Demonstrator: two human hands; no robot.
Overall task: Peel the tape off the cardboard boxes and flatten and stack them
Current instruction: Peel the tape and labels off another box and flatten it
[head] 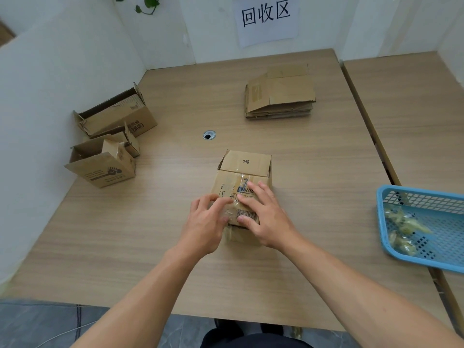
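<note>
A small cardboard box (pixel 244 169) marked "1号" lies on the wooden table (pixel 313 197) in the middle, with clear tape (pixel 232 208) across its upper face. My left hand (pixel 206 222) pinches the tape at the box's near left part, fingers curled on it. My right hand (pixel 261 217) presses flat on the box's top, fingers spread, thumb near the barcode label. A stack of flattened boxes (pixel 280 96) lies at the back right. Two open boxes stand at the left: a larger one (pixel 118 114) and a smaller one (pixel 103 162).
A blue plastic basket (pixel 424 204) with crumpled tape scraps sits at the right edge. A cable hole (pixel 209 135) is in the table's middle. White walls close the left and back; a paper sign (pixel 266 18) hangs at the back.
</note>
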